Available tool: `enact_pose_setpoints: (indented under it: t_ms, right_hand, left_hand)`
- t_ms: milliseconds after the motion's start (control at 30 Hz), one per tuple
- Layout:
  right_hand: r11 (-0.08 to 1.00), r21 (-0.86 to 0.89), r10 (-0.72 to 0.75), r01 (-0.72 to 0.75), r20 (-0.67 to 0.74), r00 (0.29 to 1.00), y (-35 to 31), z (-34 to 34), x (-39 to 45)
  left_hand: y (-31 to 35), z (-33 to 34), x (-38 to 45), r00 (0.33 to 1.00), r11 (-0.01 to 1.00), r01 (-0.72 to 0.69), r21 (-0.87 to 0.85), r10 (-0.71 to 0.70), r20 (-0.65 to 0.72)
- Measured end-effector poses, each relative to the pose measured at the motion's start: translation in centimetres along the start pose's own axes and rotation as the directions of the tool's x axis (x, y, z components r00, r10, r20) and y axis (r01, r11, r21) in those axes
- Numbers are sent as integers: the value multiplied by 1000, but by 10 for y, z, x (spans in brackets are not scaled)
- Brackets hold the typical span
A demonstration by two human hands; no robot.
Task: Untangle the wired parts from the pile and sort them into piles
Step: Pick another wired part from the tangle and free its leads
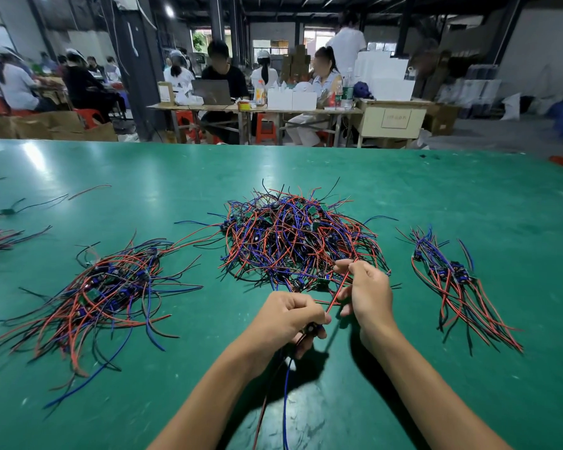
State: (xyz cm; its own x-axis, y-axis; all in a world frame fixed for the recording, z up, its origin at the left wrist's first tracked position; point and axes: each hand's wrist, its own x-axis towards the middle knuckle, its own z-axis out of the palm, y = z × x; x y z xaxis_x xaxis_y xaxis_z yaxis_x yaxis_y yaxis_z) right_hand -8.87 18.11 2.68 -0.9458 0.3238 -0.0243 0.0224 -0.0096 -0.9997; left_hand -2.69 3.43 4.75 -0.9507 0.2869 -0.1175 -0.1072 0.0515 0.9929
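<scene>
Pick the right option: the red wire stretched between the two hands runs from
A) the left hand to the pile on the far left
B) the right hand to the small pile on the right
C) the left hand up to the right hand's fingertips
C: the red wire slants from the left hand up to the pinching fingertips of the right hand, just in front of the central pile.

Table (436, 196): tangled central pile (293, 235) sits mid-table. Left pile (101, 293) lies well apart to its left, right pile (459, 284) well apart to its right. Both hands are just before the central pile's near edge, left hand (286, 316) beside right hand (368, 293). Stray wired parts (0, 235) lie at far left edge
</scene>
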Motion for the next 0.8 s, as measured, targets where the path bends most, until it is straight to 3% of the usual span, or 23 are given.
enact_pose_setpoints:
  t_ms: [167, 300, 367, 433, 500, 533, 633, 800]
  right_hand:
    - [892, 357, 227, -279, 180, 957, -8, -6, -1]
    - [888, 339, 171, -310, 383, 908, -9, -10, 2]
    - [945, 228, 124, -234, 412, 903, -8, -6, 0]
    - [997, 40, -70, 59, 413, 908, -4, -5, -5]
    - [930, -91, -265, 355, 503, 823, 4, -3, -9]
    - [897, -109, -306, 429, 548, 778, 5, -2, -12]
    - [897, -19, -357, 441, 555, 751, 1, 4, -20]
    - [942, 170, -336, 290, 478, 812, -3, 8, -28]
  left_hand:
    - [-2, -7, 0, 997, 999, 42, -27, -41, 61]
    - [-2, -14, 2, 996, 986, 27, -166, -13, 85]
    - [1, -18, 4, 1000, 944, 4, -329, 5, 26]
    - [5, -23, 5, 998, 843, -1, -538, -33, -54]
    - [7, -29, 7, 989, 687, -44, -725, -75, -131]
    - [8, -31, 7, 982, 617, -76, -783, -90, -166]
    - [8, -35, 9, 964, 522, -136, -842, -127, -235]
    - [5, -32, 10, 960, 549, -114, -828, -153, -234]
